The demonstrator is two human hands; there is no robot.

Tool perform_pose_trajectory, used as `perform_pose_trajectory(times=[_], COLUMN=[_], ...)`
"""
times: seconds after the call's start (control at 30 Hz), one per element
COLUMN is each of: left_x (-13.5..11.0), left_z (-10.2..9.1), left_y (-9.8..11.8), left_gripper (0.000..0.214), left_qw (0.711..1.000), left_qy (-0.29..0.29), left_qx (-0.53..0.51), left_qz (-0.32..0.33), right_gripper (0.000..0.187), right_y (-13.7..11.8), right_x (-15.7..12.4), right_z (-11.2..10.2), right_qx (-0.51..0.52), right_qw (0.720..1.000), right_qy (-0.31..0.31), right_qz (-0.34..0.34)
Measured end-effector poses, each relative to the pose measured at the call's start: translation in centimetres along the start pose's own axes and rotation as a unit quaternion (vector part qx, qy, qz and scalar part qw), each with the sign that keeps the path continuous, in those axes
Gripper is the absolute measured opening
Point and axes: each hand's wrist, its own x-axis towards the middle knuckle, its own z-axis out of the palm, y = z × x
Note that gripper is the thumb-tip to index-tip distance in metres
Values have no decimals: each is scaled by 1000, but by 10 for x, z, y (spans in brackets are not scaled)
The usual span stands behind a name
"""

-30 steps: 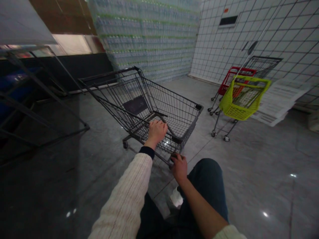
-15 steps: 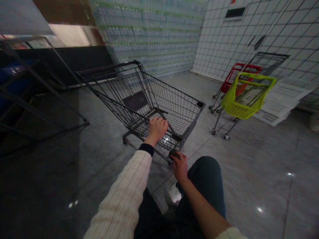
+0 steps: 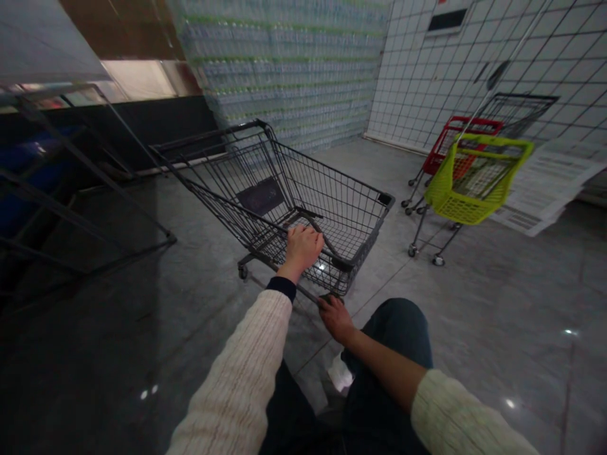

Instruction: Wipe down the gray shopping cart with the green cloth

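Observation:
A dark grey wire shopping cart [image 3: 332, 189] stands tilted on the floor in front of me. My left hand [image 3: 303, 248] is closed over the near rim of its basket. My right hand [image 3: 334, 315] reaches down to the cart's lower frame, fingers curled around a dark wheel [image 3: 331, 297] at the near corner. My knee in dark trousers [image 3: 393, 328] is just right of that hand.
A yellow-green small cart [image 3: 474, 180] and a red one [image 3: 455, 142] stand at the right by a white tiled wall. Stacked bottled-water packs [image 3: 289, 69] fill the back. A metal rack frame [image 3: 71, 189] is on the left. Printed sheets [image 3: 545, 183] lean at far right.
The cart has shifted slightly right and away. My right hand slid a little left along the lower frame at the wheel; my left hand kept its grip.

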Motion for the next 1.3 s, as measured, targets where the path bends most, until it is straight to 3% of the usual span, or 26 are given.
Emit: perform_pose_trajectory(times=[0.07, 0.17, 0.33, 0.5, 0.6, 0.77, 0.87, 0.97, 1.03, 1.13, 1.3], left_x=[0, 1, 1, 2, 3, 3, 2, 3, 3, 3, 2], left_z=[1, 2, -1, -4, -4, -5, -5, -4, -4, -4, -4], left_y=[0, 0, 0, 1, 0, -2, -3, -2, -2, -2, -2], left_gripper=[42, 42, 41, 40, 41, 42, 43, 43, 43, 43, 42], left_qw=[1000, 1000, 1000, 1000, 1000, 1000, 1000, 1000, 1000, 1000, 1000], left_qy=[6, 5, -4, -8, -9, -21, -16, -12, -12, -11, -15], left_qx=[-7, -11, 2, 2, 3, 5, 3, -4, -9, -9, -10], left_qz=[-4, 0, 4, -2, -4, 6, 0, -3, -4, -8, -10], right_gripper=[27, 30, 38, 58, 58, 53, 44, 39, 35, 27, 30], right_y=[-2, 2, 11, 9, 13, 14, 7, 5, 12, 31, 50], right_x=[-6, 0, -22, -45, -36, -43, -43, -19, 0, 8, -14], right_z=[-9, -20, -18, -26, -31, -32, -51, -77, -85, -76, -41], right_qx=[9, -8, -20, 24, 52, 93, 115, 131, 152, 180, 193], right_qw=[1000, 999, 994, 983, 973, 970, 954, 919, 903, 895, 884], right_qy=[6, 9, 9, 100, 138, 123, 203, 311, 338, 322, 291], right_qz=[-10, 31, 105, 150, 177, 186, 187, 204, 217, 251, 311])
